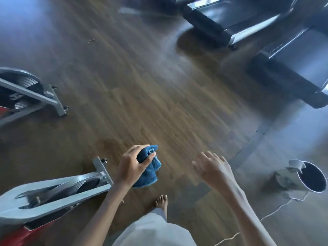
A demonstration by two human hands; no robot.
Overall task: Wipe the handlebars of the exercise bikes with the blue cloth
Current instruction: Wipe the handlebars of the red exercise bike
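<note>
Two hands, left around one blue cloth, right splayed; two exercise bikes, perhaps two treadmills

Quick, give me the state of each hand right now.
Left hand: fingers curled round the blue cloth, gripping it.
Right hand: open, fingers spread, holding nothing.

Bare forearms, one bare foot, loose pale trousers (light grey, seemingly).

Wooden floor; two treadmills upper right; grey bucket lower right.
</note>
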